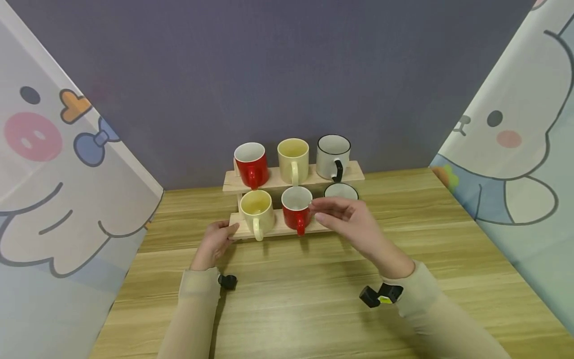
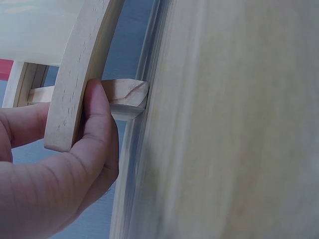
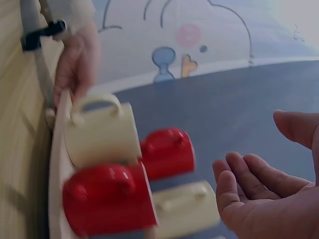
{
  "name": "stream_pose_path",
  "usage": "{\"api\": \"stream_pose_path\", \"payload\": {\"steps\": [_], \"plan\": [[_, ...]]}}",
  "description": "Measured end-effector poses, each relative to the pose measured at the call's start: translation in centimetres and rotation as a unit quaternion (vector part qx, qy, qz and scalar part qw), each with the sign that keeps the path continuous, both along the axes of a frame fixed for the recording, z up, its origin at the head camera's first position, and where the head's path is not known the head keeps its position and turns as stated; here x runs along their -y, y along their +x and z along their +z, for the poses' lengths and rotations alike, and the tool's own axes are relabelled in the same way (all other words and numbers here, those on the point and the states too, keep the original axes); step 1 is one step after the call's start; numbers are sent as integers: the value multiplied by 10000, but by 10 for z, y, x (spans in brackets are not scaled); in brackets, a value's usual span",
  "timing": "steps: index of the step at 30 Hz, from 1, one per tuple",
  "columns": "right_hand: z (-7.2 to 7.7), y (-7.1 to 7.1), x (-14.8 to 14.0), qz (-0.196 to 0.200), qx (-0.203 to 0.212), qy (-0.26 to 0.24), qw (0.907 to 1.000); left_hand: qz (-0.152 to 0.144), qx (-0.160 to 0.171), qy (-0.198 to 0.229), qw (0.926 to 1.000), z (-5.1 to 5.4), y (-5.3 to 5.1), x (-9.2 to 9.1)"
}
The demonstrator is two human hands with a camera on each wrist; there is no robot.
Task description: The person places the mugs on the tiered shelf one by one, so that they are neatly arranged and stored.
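A two-step wooden rack [image 1: 356, 172] bears two rows of mugs. On the upper step stand a red mug [image 1: 252, 167], a yellow mug [image 1: 293, 159] and a white mug with black rim and handle [image 1: 332, 157]. The lower step carries a yellow mug [image 1: 257, 212], a red mug [image 1: 297, 209] and a white black-rimmed mug [image 1: 342, 191], mostly hidden by my right hand. My left hand [image 1: 215, 242] pinches the lower step's left end between thumb and fingers, as the left wrist view confirms. My right hand [image 1: 352, 222] hovers beside the lower red mug, fingers loosely bent, holding nothing.
The rack stands on a wood-grain table [image 1: 287, 299] against a dark grey panel [image 1: 287, 70]. Cartoon-printed panels flank it, one at the left [image 1: 40, 199] and one at the right [image 1: 529, 199]. Small black devices [image 1: 228, 282] are worn at the wrists.
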State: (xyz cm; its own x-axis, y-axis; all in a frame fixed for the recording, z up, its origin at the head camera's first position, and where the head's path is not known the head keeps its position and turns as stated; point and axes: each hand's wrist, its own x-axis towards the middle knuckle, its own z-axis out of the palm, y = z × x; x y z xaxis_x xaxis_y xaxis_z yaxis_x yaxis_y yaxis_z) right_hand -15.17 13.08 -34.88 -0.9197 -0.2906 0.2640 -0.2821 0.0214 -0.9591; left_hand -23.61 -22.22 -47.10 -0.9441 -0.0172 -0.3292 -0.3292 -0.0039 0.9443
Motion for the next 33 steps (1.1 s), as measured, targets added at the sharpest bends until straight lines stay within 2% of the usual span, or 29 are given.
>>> {"api": "stream_pose_path", "payload": {"steps": [13, 22, 33], "plan": [[6, 2, -61, -603, -421, -160, 9972, -73, -47, -69, 9999, 1, 1, 1], [-2, 1, -91, -904, -490, -1207, 9874, -49, -21, 8, 10000, 2, -1, 0], [-20, 0, -124, -1332, -193, -946, 9864, -82, -42, 15, 10000, -1, -3, 3]]}}
